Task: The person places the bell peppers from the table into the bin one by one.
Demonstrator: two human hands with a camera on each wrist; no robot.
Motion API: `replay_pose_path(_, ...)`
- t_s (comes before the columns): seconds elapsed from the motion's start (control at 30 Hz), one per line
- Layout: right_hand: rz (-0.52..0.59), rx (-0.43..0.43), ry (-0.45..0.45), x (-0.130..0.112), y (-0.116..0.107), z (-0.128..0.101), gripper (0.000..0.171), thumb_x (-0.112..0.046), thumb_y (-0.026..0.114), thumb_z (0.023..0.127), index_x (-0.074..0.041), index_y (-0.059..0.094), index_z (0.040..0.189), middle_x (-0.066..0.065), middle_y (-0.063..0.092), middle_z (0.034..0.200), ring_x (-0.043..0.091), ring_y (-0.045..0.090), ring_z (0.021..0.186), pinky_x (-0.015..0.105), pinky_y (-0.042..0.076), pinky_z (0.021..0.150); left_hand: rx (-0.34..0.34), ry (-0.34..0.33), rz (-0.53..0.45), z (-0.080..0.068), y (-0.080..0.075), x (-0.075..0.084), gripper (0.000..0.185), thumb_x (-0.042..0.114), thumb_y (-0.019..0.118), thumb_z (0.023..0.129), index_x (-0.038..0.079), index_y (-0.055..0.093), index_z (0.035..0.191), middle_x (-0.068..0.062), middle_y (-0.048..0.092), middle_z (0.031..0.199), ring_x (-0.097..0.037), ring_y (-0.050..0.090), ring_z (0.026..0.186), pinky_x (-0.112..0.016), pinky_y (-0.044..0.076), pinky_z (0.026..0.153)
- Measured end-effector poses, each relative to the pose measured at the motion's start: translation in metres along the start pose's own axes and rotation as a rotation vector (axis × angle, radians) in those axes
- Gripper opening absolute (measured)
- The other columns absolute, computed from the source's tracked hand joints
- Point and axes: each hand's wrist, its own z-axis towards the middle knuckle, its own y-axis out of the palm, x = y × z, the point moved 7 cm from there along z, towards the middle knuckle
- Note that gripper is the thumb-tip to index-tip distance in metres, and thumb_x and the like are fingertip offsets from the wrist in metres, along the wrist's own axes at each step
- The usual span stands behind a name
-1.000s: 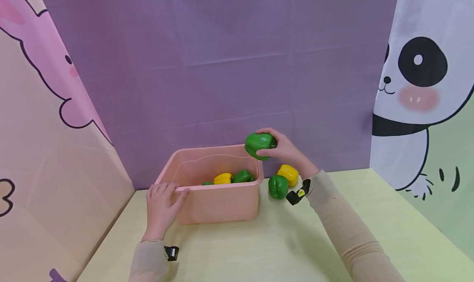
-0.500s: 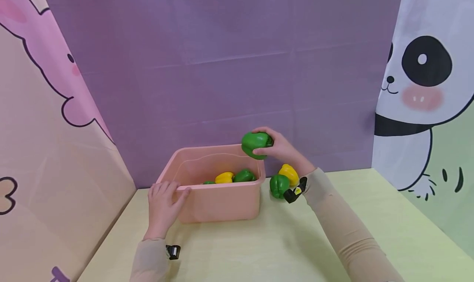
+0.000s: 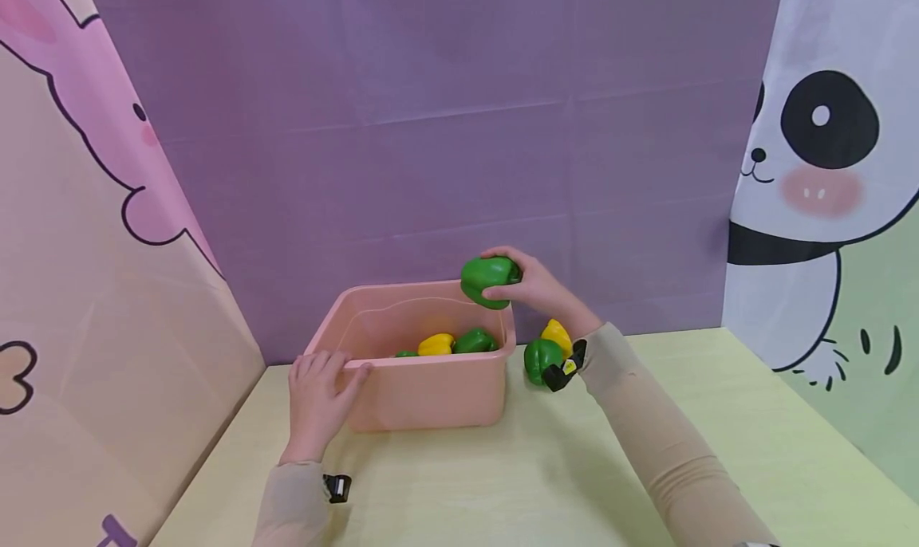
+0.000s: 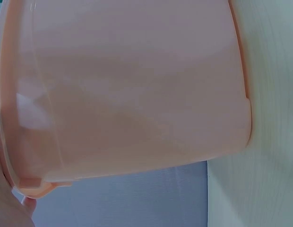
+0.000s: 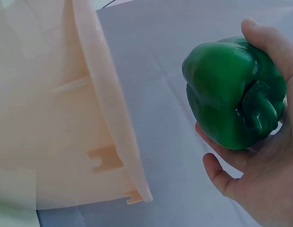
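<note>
My right hand grips a green bell pepper just above the right end of a pink plastic bin. The right wrist view shows the pepper between thumb and fingers, its stem turned toward the palm. At the bin's near left corner my left hand holds the rim, fingers curled over it and thumb along the front. Inside the bin lie a yellow bell pepper, a green bell pepper and a partly hidden green thing. The left wrist view is mostly filled by the bin's wall.
On the table, right of the bin, another green bell pepper stands beside a yellow bell pepper, both partly behind the right wrist. A purple backdrop rises behind the bin. Printed cloth panels flank the table.
My right hand has moved a little left with the green bell pepper, from the bin's right edge to over its opening. The left hand stays on the rim.
</note>
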Motion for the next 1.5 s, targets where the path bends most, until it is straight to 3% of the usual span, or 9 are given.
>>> replay_pose_path(0.67, -0.02, -0.044, 0.001, -0.002, 0.016, 0.014, 0.057, -0.023, 0.078, 0.082, -0.02, 0.053, 0.134, 0.009, 0.054, 0.126, 0.028, 0.055, 0.102, 0.041, 0.049, 0.086, -0.004, -0.002, -0.008, 0.001, 0.002, 0.001, 0.033, 0.039, 0.068, 0.088, 0.007, 0.064, 0.097, -0.012, 0.06, 0.096, -0.035, 0.047, 0.103, -0.063, 0.018, 0.105)
replay_pose_path(1.03, 0.022, -0.062, 0.021, -0.002, 0.024, 0.026, 0.057, -0.022, 0.078, 0.082, -0.021, 0.053, 0.133, 0.009, 0.054, 0.124, 0.027, 0.056, 0.103, 0.039, 0.05, 0.086, 0.002, -0.008, -0.02, 0.0, -0.001, 0.003, 0.032, 0.037, 0.068, 0.089, 0.007, 0.064, 0.097, -0.011, 0.06, 0.095, -0.034, 0.047, 0.101, -0.063, 0.018, 0.105)
replay_pose_path(1.5, 0.031, -0.062, 0.048, 0.005, 0.026, 0.032, 0.056, -0.021, 0.077, 0.083, -0.019, 0.052, 0.134, 0.01, 0.053, 0.126, 0.029, 0.054, 0.105, 0.039, 0.051, 0.085, -0.013, -0.008, -0.007, 0.0, 0.007, 0.008, 0.032, 0.037, 0.067, 0.089, 0.006, 0.064, 0.097, -0.013, 0.061, 0.098, -0.036, 0.048, 0.104, -0.062, 0.018, 0.105)
